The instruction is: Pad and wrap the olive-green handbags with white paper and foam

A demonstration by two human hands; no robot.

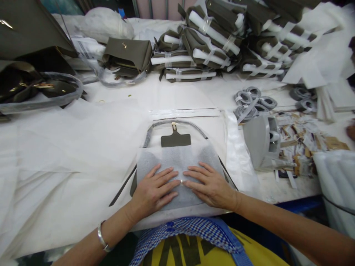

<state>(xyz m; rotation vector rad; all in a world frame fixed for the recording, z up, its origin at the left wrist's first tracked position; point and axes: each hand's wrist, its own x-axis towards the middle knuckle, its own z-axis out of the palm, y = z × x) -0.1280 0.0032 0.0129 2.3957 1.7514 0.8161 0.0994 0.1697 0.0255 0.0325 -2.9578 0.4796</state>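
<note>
Handbag point(176, 140) mostly hidden under sheet point(177, 157), large bag point(30, 26) cropped at left

- This place appears to be a bag workshop, probably in a factory.
- On the far side there is a pile of similar dark bags point(198, 38), with white rolls point(177, 59) taped on them.
- The big table point(183, 92) has a white cover.
- On the right side lie several wrapped coils point(249, 96) and many small packets point(302, 136).
- Nearest, a grey sheet point(177, 159) covers most of one more bag point(134, 186).
</note>
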